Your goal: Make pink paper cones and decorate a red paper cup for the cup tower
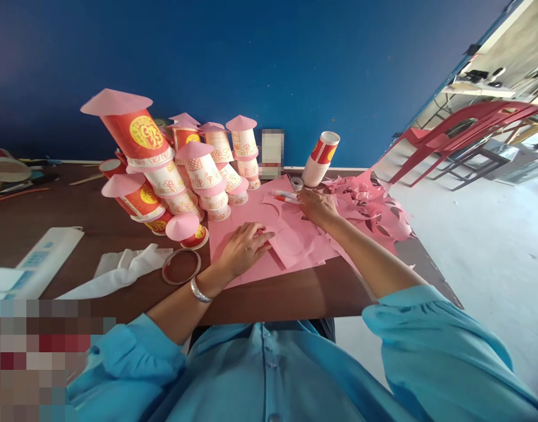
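A blue wall [269, 64] rises behind the large pink sheet [260, 271], and the brown table [269, 299] under it shows a bare strip between the sheet's near edge and the person's blue shirt [251, 375]. Well beyond the sheet's right side stands a red chair [427, 139]. Cup towers [203, 170] with pink cone tops crowd the sheet's left edge and block that side; cut pink scraps [370, 199] heap along its right, running to the table's edge. The smaller pink sheet [290, 243], marked with a circle, lies on the large sheet's middle. At that piece's left edge, over the large sheet, the left hand [246, 249] rests palm down, fingers loosely bent, thumb and forefinger apart. The right hand [315, 206] lies at the large sheet's far right part, fingertips at two markers [286, 200]; whether they grip is hidden by the back of the hand. Well left of the large sheet is a white pack [53, 252] with blue print, then, nearer it, a crumpled white wrapper [123, 266]. A stack of cups [320, 158] stands just past its far right corner. A tape ring [181, 282] lies near its left edge, a small tape roll [297, 189] at its far edge.
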{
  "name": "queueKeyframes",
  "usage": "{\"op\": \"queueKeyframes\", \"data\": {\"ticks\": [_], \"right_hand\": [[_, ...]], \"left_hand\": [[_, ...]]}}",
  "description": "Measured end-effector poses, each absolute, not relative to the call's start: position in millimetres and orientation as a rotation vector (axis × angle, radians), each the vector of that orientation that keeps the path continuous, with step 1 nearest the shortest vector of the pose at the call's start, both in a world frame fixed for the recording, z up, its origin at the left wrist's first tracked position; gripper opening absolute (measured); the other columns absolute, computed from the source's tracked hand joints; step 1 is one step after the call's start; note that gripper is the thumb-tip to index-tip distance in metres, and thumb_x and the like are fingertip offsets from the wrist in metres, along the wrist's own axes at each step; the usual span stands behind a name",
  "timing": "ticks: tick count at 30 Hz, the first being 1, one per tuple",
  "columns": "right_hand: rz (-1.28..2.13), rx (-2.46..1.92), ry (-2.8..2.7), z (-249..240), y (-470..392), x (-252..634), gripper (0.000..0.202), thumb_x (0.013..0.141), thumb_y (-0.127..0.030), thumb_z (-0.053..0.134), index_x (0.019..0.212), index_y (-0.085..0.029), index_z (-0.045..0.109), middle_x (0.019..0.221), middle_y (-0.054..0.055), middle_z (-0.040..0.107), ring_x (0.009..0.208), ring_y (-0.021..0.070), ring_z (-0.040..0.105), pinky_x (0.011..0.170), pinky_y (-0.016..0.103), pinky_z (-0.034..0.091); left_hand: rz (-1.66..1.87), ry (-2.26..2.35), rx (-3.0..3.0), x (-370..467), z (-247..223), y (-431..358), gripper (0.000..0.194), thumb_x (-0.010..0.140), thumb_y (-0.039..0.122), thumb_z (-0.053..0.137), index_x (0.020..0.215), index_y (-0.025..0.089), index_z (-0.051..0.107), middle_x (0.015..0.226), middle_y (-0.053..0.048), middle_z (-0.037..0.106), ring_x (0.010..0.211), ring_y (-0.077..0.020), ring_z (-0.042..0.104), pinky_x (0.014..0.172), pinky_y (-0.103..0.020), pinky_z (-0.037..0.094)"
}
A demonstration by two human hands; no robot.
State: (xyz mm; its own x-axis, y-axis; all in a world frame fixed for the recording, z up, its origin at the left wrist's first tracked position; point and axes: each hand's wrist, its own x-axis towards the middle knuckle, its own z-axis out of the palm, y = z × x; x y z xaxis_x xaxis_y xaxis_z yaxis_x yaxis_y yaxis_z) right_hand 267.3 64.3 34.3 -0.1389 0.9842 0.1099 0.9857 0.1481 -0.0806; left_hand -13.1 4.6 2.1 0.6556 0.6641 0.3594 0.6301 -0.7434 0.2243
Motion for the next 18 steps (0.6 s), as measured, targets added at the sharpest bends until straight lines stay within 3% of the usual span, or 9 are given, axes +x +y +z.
{"op": "queueKeyframes", "data": {"ticks": [5, 8, 11, 14, 18], "right_hand": [[-0.106, -1.918, -2.247, 46.3, 40.4, 265.7, 0.035, 0.099, -0.021, 0.056, 0.132, -0.018, 0.066, 0.138, 0.015, 0.067, 0.130, 0.0325, 0.059, 0.101, 0.044, 0.052], [-0.140, -1.864, -2.352, 48.9, 7.1, 266.1, 0.028, 0.102, -0.023, 0.054, 0.125, -0.018, 0.069, 0.126, 0.013, 0.072, 0.116, 0.0288, 0.065, 0.087, 0.038, 0.054], [-0.232, -1.761, -2.588, 45.0, -30.4, 268.8, 0.027, 0.101, -0.016, 0.051, 0.122, -0.018, 0.069, 0.125, 0.013, 0.072, 0.112, 0.0270, 0.065, 0.087, 0.036, 0.051], [-0.344, -1.670, -2.745, 39.1, -57.0, 270.8, 0.044, 0.092, -0.003, 0.051, 0.134, -0.011, 0.060, 0.130, 0.018, 0.068, 0.117, 0.0293, 0.061, 0.094, 0.039, 0.047], [-0.424, -1.670, -2.845, 36.9, -63.2, 268.0, 0.046, 0.089, 0.000, 0.051, 0.135, -0.004, 0.058, 0.125, 0.022, 0.067, 0.114, 0.0334, 0.061, 0.093, 0.043, 0.046]], "left_hand": [[0.803, 1.087, 2.739, -15.3, -1.7, 6.8, 0.025, 0.106, 0.030, 0.050, 0.107, 0.025, 0.074, 0.104, -0.006, 0.068, 0.093, -0.0182, 0.066, 0.079, -0.030, 0.055], [0.730, 1.147, 2.691, -16.3, -1.2, 7.2, 0.020, 0.103, 0.025, 0.053, 0.112, 0.024, 0.070, 0.107, -0.006, 0.067, 0.095, -0.0182, 0.067, 0.076, -0.029, 0.055], [0.636, 1.204, 2.692, -15.5, 2.2, 6.7, 0.026, 0.098, 0.022, 0.060, 0.124, 0.024, 0.065, 0.117, -0.008, 0.067, 0.106, -0.0237, 0.065, 0.086, -0.036, 0.056], [0.553, 1.210, 2.709, -13.8, 5.3, 6.1, 0.031, 0.096, 0.022, 0.062, 0.127, 0.021, 0.065, 0.125, -0.011, 0.067, 0.115, -0.0298, 0.062, 0.097, -0.046, 0.054], [0.465, 1.246, 2.694, -13.2, 5.4, 7.3, 0.033, 0.097, 0.023, 0.058, 0.129, 0.021, 0.066, 0.130, -0.011, 0.068, 0.118, -0.0312, 0.061, 0.101, -0.048, 0.052]]}}
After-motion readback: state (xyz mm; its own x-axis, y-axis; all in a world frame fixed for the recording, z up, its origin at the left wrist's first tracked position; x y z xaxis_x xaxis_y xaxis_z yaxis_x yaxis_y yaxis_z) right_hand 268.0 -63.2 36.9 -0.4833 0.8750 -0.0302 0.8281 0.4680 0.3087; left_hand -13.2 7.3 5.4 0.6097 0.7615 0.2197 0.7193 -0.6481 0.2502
